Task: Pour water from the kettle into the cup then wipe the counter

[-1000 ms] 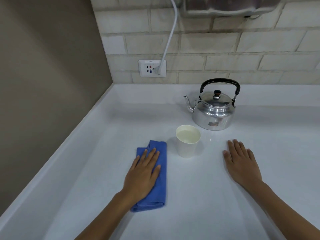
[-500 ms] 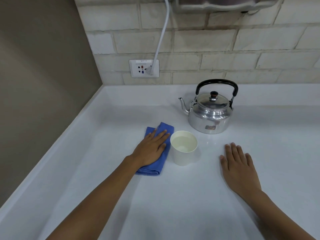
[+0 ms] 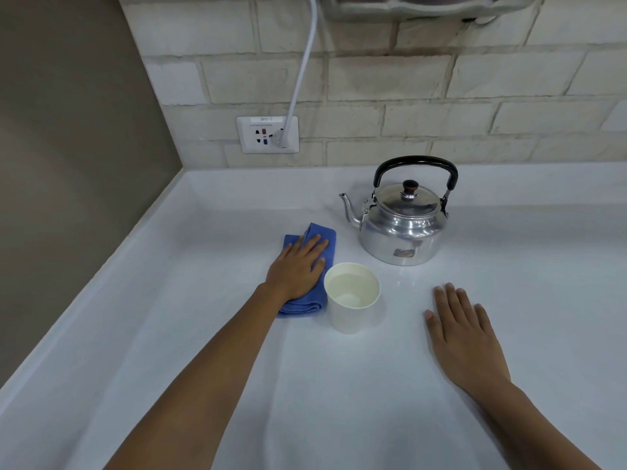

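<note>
The left hand (image 3: 298,266) lies flat and open on the blue cloth (image 3: 314,237), mid-frame, just beside the filled cup (image 3: 351,307); the right hand (image 3: 463,337) rests open on the table (image 3: 203,334). A sideways swipe could topple the cup.

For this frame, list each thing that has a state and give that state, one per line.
kettle: upright on the counter, lid on, nobody holding it
cup: upright, holds water, untouched
cloth: folded, flat under the left hand
left hand: open, palm pressing the cloth
right hand: open, flat on the counter, holding nothing
socket: one plug in
</note>
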Demonstrator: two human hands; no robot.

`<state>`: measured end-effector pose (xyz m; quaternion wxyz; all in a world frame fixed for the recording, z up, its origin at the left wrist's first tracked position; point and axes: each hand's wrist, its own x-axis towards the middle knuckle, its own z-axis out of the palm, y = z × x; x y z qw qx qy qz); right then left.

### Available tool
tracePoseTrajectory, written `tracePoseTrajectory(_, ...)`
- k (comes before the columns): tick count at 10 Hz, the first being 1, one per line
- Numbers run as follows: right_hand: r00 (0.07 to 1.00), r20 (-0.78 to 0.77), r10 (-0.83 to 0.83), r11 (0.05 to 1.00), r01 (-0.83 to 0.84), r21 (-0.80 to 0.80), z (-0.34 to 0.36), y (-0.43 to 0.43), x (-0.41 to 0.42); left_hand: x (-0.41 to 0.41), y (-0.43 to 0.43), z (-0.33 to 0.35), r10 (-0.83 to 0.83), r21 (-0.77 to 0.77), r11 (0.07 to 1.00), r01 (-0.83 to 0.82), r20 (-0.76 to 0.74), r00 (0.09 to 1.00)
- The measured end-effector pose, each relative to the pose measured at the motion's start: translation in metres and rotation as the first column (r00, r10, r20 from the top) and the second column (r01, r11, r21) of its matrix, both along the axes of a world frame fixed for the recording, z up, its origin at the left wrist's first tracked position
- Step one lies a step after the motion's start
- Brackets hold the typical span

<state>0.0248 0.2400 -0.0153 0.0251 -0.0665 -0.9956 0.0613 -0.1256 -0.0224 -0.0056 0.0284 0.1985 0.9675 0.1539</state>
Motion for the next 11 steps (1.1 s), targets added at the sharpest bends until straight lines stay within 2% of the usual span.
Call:
tracePoseTrajectory(4, 1.0, -0.021, -0.015, 0.997, 0.013, -0.076, 0.002, -0.003, 0.002, -0.045, 0.005, -0.006, 0.111, -0.044, 0.993, -0.111, 0.003, 0.994)
tracePoseTrajectory(9, 1.0, -0.024, -0.018, 0.993, 0.015, -0.113, 0.002, -0.003, 0.003, -0.068, 0.006, -0.006, 0.124, -0.039, 0.992, -0.124, 0.009, 0.992)
tracePoseTrajectory(10, 0.999, -0.031, -0.014, 0.994, 0.011, -0.109, 0.002, -0.001, 0.002, -0.063, 0.005, -0.003, 0.122, 0.016, 0.993, -0.121, -0.065, 0.99)
tracePoseTrajectory(11, 1.0, 0.004, 0.006, 0.991, -0.005, -0.132, 0.003, -0.001, 0.002, -0.05, 0.002, 0.002, 0.13, 0.118, 0.987, -0.108, -0.206, 0.97)
